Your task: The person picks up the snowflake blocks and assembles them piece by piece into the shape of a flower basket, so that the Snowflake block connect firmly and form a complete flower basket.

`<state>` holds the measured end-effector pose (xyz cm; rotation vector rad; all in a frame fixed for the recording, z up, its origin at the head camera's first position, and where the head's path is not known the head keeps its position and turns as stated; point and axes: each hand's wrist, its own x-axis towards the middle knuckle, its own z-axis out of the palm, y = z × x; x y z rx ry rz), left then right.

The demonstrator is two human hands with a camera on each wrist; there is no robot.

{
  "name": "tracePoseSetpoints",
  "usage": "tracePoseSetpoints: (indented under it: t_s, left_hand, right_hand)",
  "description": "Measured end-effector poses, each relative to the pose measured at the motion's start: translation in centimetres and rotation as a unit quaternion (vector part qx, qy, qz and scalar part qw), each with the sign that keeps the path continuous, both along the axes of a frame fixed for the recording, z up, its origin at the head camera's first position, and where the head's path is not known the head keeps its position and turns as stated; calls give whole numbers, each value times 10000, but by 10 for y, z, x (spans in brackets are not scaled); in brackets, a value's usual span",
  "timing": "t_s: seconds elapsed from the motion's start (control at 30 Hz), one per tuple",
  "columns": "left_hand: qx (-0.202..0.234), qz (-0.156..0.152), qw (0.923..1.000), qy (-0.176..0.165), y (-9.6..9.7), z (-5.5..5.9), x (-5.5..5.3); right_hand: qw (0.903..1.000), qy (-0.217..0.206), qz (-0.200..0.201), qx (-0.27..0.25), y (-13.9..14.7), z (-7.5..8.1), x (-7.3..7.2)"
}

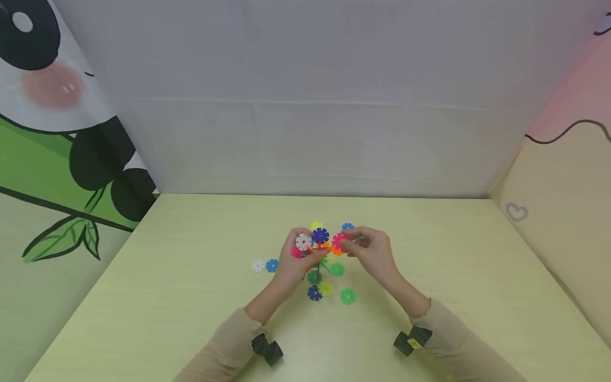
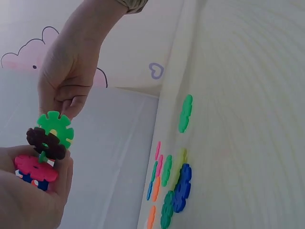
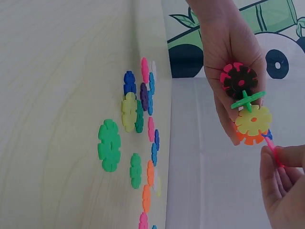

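Note:
My left hand [image 1: 292, 261] holds a cluster of joined plastic snowflake discs above the table. A white disc [image 1: 303, 242] and a dark blue disc [image 1: 321, 235] show on its upper side. From the right wrist view, the cluster also has a black disc [image 3: 240, 82], a green disc [image 3: 248, 100] seen nearly edge-on, and a yellow disc [image 3: 253, 120] over an orange one. Between thumb and fingers, my right hand [image 1: 374, 252] pinches a pink disc [image 3: 273, 150], its edge right at a small blue disc on the cluster. Palm and fingers hide part of the cluster.
Loose snowflake discs lie on the pale table [image 1: 191, 297] under and around the hands. A green disc [image 1: 348, 296] is nearest the front, while a white disc [image 1: 258, 266] and a light blue disc [image 1: 272, 266] lie at the left. A pale wall [image 1: 324, 148] stands behind.

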<state>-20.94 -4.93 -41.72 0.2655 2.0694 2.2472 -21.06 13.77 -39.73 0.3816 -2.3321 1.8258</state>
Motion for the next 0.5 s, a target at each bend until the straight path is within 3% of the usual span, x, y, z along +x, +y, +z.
tracePoseSetpoints:
  t_s: [0.1, 0.2, 0.33, 0.5]
  left_hand:
    - [35, 116, 9992, -373, 0, 3, -1]
    - [61, 112, 9988, -481, -1, 5, 0]
    - [111, 63, 9991, -414, -1, 5, -1]
    - [2, 48, 10000, 74, -1, 1, -2]
  right_hand:
    - [9998, -31, -39, -190, 1, 2, 2]
    - [9994, -10, -73, -326, -1, 3, 3]
    - [9995, 80, -107, -283, -3, 3, 2]
    - [9994, 268, -199, -36, -6, 2, 4]
